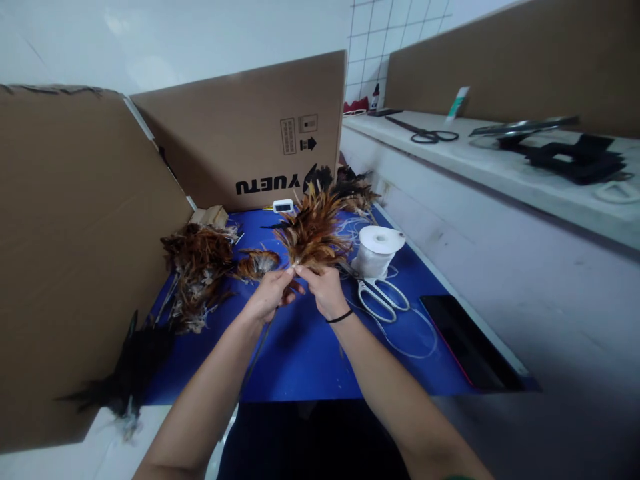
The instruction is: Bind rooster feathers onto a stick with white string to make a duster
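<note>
A cardboard panel with print (215, 133) walls the far edge of the blue table (310, 360); bare blue surface opens nearest the body. Mid-table, the brown feather bunch (315, 230) is pinched at its base by the left hand (273, 293) and right hand (325, 290), fingertips together. Close on the right sit the white spool (379, 250) and white-handled scissors (383, 300)

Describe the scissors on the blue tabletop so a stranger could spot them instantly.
On the blue tabletop, beyond the right hand, stands a white spool. The pale-handled scissors lie beside its base, loops angled toward the person. The other pair, on the shelf, has black handles.
</note>
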`<state>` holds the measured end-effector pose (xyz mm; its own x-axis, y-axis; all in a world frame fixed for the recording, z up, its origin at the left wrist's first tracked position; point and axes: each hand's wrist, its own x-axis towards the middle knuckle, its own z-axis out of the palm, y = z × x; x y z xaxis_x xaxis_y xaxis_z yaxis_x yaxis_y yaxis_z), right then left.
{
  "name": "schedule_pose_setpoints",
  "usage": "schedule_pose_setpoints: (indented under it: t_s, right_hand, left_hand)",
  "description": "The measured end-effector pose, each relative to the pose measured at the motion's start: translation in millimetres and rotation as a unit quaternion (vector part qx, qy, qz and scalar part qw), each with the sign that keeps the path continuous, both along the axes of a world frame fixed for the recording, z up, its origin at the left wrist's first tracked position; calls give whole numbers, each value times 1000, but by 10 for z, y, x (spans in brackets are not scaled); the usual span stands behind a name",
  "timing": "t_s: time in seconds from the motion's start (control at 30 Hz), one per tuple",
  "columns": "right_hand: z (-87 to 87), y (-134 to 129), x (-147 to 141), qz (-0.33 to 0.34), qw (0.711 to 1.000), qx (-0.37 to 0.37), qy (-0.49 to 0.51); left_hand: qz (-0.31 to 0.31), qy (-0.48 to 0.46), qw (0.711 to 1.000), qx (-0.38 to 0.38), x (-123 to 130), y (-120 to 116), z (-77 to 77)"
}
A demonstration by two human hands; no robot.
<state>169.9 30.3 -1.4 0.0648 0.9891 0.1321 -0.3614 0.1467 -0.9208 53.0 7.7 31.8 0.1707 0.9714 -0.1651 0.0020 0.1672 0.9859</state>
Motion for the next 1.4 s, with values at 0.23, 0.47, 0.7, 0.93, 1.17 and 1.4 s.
schedule_pose_setpoints:
  t_s: [0.23, 0.47, 0.7, 0.93, 1.17, 1.4]
  right_hand:
    - [-52, 43, 30, 19, 998, 44, -27]
    - [-27, 41, 59, 59, 996, 45, -42]
    - [-77, 69, 64, 86, 994, 37, -57]
    - [-132, 77, 56, 53, 989, 53, -129]
    - [-148, 81, 55, 10, 970, 59, -234]
    - [-93, 27, 18, 27, 980, 36, -192]
  left_hand:
    - [-26, -9, 999, -34, -54, 12, 18]
    - [6, -45, 998, -32, -53, 21, -53]
    - [54, -82, 994, -44, -41, -31, -138]
    - [116, -16, 993, -4, -29, -41, -228]
    - [136, 28, 990, 19, -25, -42, -261]
    - [149, -1, 989, 5, -38, -74, -243]
